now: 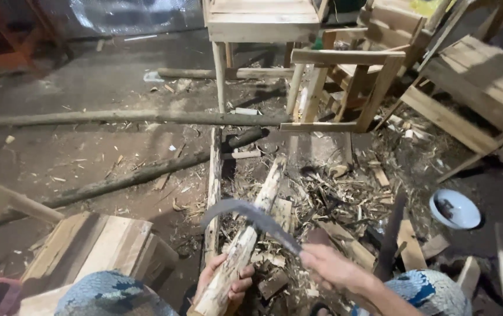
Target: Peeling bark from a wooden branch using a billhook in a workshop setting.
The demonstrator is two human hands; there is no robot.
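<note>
A pale, partly stripped wooden pole [245,234] slants up off the floor, its far end in the wood chips. A curved grey sickle blade [251,217] lies across it.

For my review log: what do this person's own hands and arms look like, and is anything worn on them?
Both the left hand and the right hand are bare, with no gloves, rings or watch in view. The right forearm is bare too, with no sleeve showing. The knees below wear blue-and-white patterned cloth.
</note>
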